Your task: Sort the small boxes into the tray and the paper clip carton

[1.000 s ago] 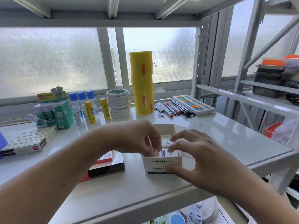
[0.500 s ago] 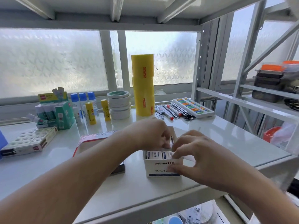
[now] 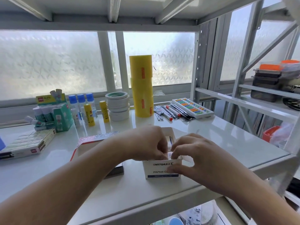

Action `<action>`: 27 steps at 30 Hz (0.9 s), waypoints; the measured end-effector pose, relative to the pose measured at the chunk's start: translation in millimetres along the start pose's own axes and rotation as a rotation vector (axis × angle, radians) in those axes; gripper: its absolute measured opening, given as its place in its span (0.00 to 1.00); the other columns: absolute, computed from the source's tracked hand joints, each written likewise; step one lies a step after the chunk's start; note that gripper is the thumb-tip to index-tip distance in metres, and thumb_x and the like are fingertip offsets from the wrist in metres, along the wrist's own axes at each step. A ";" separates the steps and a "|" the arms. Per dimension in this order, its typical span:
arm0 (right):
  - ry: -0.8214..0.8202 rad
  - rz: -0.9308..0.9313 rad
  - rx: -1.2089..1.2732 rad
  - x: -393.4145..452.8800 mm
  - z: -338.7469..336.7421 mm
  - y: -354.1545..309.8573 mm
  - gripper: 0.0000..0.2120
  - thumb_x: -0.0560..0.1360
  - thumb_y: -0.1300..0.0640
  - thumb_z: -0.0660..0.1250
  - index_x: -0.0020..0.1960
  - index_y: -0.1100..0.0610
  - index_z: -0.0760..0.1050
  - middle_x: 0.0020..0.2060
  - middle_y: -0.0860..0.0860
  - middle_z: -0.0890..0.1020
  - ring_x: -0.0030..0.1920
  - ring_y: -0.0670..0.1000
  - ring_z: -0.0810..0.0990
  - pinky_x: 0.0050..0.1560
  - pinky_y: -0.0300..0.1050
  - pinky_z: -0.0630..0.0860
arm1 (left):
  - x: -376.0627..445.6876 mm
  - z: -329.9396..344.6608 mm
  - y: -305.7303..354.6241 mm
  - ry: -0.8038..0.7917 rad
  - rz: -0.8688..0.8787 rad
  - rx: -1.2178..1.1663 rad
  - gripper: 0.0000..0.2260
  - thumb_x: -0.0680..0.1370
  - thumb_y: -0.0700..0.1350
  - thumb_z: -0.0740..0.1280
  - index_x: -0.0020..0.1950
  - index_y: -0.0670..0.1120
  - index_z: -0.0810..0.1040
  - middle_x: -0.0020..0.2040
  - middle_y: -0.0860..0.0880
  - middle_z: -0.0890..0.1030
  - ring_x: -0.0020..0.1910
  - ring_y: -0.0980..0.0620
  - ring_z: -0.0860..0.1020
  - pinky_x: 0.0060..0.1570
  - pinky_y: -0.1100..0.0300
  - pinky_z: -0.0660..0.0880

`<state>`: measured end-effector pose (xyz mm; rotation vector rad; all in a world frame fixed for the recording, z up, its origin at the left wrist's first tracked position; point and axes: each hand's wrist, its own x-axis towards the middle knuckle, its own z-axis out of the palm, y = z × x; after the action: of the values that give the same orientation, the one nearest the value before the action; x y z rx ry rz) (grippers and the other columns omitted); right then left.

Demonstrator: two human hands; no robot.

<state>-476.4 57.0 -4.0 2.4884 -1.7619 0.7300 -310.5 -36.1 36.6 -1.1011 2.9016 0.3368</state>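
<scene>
Your left hand (image 3: 146, 143) and right hand (image 3: 193, 157) over open paper clip carton (image 3: 162, 170); fingertips of both pinch small box (image 3: 168, 155) at its top; tray (image 3: 84, 147) just left.

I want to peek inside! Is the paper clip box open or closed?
Open. The paper clip carton has its top flap up, and both hands reach into it.

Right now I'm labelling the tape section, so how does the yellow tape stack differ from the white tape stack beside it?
The yellow tape stack is the taller, a narrow column reaching up in front of the window; the white tape stack is short and squat. The yellow tape stack is translucent with red printed strips, while the white tape stack is opaque with a green-rimmed top roll. Both stand upright at the back of the shelf.
</scene>
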 end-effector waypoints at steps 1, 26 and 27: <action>0.002 -0.001 0.003 0.2 0.0 0.0 0.13 0.71 0.37 0.69 0.46 0.44 0.82 0.52 0.38 0.81 0.58 0.43 0.74 0.58 0.45 0.72 | -0.1 0.2 -0.5 0.004 0.003 -0.009 0.08 0.75 0.49 0.71 0.52 0.49 0.86 0.46 0.53 0.87 0.46 0.54 0.83 0.47 0.53 0.82; 0.074 -0.146 -0.024 6.6 24.6 -12.8 0.22 0.67 0.65 0.76 0.53 0.42 0.76 0.43 0.36 0.78 0.46 0.43 0.76 0.52 0.30 0.68 | -155.8 55.7 -99.7 0.575 -0.204 -0.179 0.13 0.70 0.36 0.76 0.47 0.54 0.87 0.40 0.65 0.81 0.43 0.65 0.79 0.45 0.73 0.71; 0.067 -0.156 -0.004 9.3 24.9 -14.6 0.21 0.68 0.65 0.75 0.53 0.43 0.77 0.44 0.36 0.78 0.48 0.43 0.75 0.54 0.28 0.67 | -156.0 56.7 -98.2 0.586 -0.203 -0.187 0.13 0.71 0.36 0.76 0.48 0.53 0.87 0.40 0.64 0.82 0.44 0.64 0.80 0.46 0.73 0.71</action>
<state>-451.8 47.4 -19.0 2.5311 -1.5252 0.7879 -132.0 6.2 -22.9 -1.7737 3.2409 0.3279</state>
